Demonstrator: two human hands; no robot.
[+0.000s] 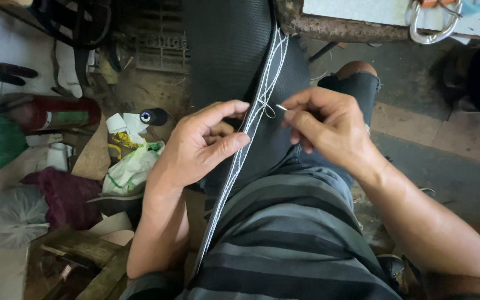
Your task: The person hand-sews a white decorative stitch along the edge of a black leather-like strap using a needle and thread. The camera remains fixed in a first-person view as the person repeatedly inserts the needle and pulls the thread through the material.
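- Across the lap, a black textured panel (pixel 234 50) runs from a rusty table edge (pixel 340 28) down over a striped shirt (pixel 290 239); a double seam of white stitching (pixel 239 153) follows its right border.
- Left hand (pixel 201 147) pinches the panel at the seam, thumb on top and fingers curled beneath, holding it taut just beside the working spot.
- Right hand (pixel 329 125) is pressed together around a thin needle (pixel 280 107), whose tip points left at a small loop of white thread (pixel 266 108) on the seam.
- Doing this well seems to call for keeping the panel stretched flat, so the needle enters on the existing stitch line and not beside it.
- Thread looks loose and looped (it could snag or knot); drawing it through slowly and straight would likely keep it neat.
- Left fingertips sit very near the needle's path, so a prick is a risk.
- Off to the left, a dark thread spool (pixel 154 116), a white bag (pixel 131 169) and scraps lie on the floor, well apart from the hands.
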